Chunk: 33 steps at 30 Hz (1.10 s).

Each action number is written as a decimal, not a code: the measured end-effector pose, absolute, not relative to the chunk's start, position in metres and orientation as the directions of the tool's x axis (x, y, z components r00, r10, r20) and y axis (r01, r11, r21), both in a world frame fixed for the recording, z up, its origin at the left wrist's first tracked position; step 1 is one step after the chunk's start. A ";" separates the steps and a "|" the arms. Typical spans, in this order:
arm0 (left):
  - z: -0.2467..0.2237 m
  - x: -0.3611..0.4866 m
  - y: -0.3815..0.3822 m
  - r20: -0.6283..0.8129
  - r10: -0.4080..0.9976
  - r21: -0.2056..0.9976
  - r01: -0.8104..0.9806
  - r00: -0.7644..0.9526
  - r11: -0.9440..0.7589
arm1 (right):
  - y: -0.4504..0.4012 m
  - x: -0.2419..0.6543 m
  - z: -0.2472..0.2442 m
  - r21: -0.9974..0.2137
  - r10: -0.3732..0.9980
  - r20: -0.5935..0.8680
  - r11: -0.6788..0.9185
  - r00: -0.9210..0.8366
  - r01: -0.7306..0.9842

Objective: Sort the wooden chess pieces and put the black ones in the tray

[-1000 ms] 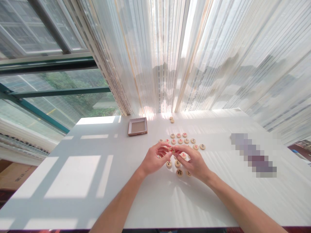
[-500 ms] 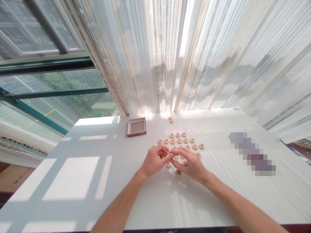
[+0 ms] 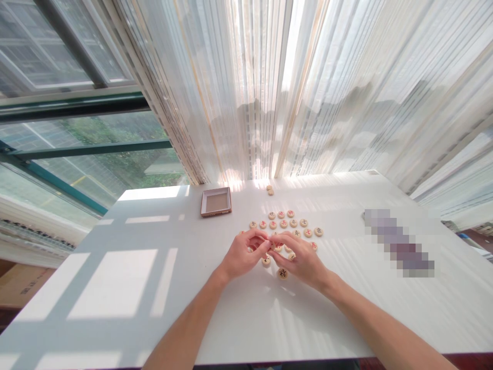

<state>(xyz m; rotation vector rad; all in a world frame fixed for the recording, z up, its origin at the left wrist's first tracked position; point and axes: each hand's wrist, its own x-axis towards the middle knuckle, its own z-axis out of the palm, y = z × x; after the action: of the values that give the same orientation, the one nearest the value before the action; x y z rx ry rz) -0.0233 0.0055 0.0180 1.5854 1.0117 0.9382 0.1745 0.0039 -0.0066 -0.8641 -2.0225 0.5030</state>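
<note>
Round wooden Chinese chess pieces (image 3: 284, 223) with red or black characters lie in rows on the white table. Over the nearer rows, my left hand (image 3: 248, 252) and my right hand (image 3: 298, 257) meet at the fingertips. Both are closed in a pinch around a small chess piece (image 3: 272, 246), mostly covered by the fingers. Just below my right hand lies a black-marked piece (image 3: 282, 273), and another piece (image 3: 266, 261) sits under the gap between the hands. Some pieces are hidden behind my fingers.
An open shallow box (image 3: 216, 201) stands toward the back left of the table (image 3: 185, 329). Two pieces (image 3: 270, 190) lie near the back edge, apparently overlapping. A blurred-out object (image 3: 400, 244) is on the right. Sheer curtains (image 3: 246, 92) hang behind the table.
My hands stay together in nearly the same place. The fingers have shifted slightly, and a little more of the pinched piece shows between them. The pieces on the table lie as before.
</note>
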 end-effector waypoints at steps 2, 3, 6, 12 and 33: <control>0.018 -0.025 0.006 0.093 0.926 0.975 0.156 0.366 -0.159 | 0.004 0.175 -0.006 -0.629 0.737 0.552 0.675 -0.390 0.385; 0.018 -0.025 0.006 0.094 0.923 0.975 0.154 0.372 -0.161 | 0.004 0.175 -0.005 -0.633 0.740 0.548 0.672 -0.390 0.385; 0.019 -0.026 0.006 0.097 0.919 0.975 0.148 0.383 -0.165 | 0.004 0.175 -0.002 -0.640 0.747 0.542 0.664 -0.385 0.388; 0.022 -0.028 0.006 0.096 0.905 0.973 0.153 0.414 -0.172 | 0.003 0.176 -0.001 -0.633 0.743 0.552 0.669 -0.379 0.389; 0.015 -0.037 0.016 0.032 0.967 0.972 0.217 0.254 -0.089 | 0.018 0.198 0.013 -0.631 0.746 0.549 0.665 -0.377 0.399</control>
<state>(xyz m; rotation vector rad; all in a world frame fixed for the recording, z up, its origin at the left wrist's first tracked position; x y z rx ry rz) -0.0366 0.0159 0.0154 1.5289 1.1492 0.9462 0.1977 0.0184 0.0127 -0.8874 -2.0078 0.5036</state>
